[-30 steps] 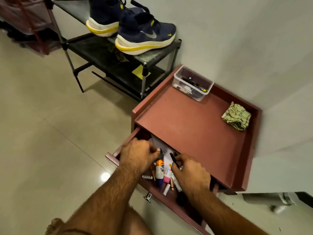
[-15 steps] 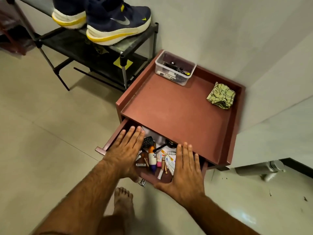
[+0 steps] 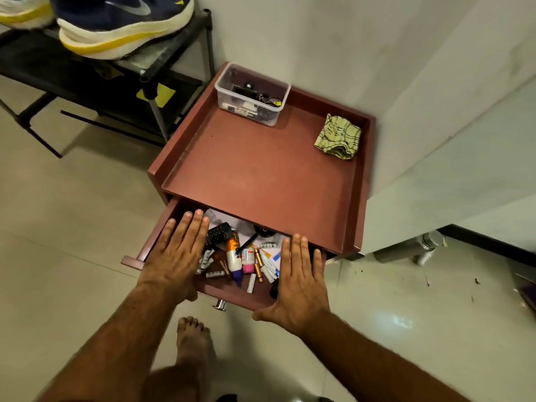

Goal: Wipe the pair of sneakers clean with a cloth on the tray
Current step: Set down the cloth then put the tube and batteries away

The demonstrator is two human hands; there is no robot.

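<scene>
1. we judge the wiping not yet begun: our left hand (image 3: 177, 253) and right hand (image 3: 298, 281) lie flat, fingers straight, holding nothing, palms at the front of the open drawer (image 3: 232, 294), likely to push it shut.
2. next we need to reach to the far right corner of the tray (image 3: 261, 175) for the cloth (image 3: 338, 136), then bring the sneakers (image 3: 121, 27) from the shoe rack (image 3: 174, 62) at far left.
3. the cloth is green, checked and crumpled; the sneakers are navy with white and yellow soles.
</scene>
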